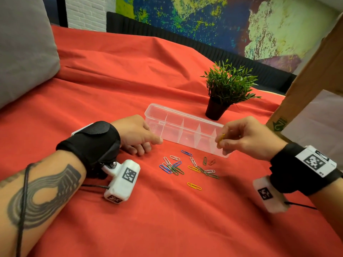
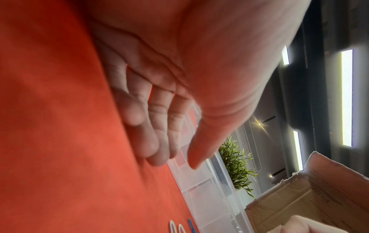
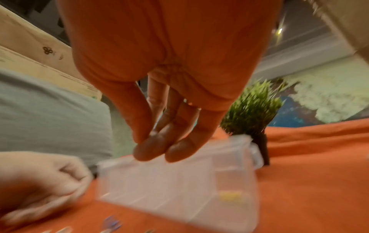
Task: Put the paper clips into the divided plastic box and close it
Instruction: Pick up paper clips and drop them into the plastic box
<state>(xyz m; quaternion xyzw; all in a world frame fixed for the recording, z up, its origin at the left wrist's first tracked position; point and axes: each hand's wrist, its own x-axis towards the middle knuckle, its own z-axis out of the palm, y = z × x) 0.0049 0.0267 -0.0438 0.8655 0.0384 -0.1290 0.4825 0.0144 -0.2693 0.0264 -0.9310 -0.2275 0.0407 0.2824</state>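
Note:
A clear divided plastic box [image 1: 185,143] lies open-topped on the red cloth [image 1: 167,219]. My right hand [image 1: 220,140] pinches a yellow paper clip [image 1: 222,137] just above the box's right end. The blurred right wrist view shows my right hand [image 3: 157,151] with its fingertips together over the box [image 3: 169,181], and a yellow smear in the end compartment. My left hand [image 1: 152,145] rests on the cloth, thumb tip touching the box's near left corner. Its fingers [image 2: 151,146] lie loosely beside the box [image 2: 199,178]. Several coloured paper clips [image 1: 185,167] lie scattered in front of the box.
A small green plant in a black pot [image 1: 222,93] stands just behind the box. A cardboard box [image 1: 306,89] rises at the right edge. A grey cushion [image 1: 24,52] lies at the far left. One yellow clip [image 1: 194,186] lies apart, nearer to me.

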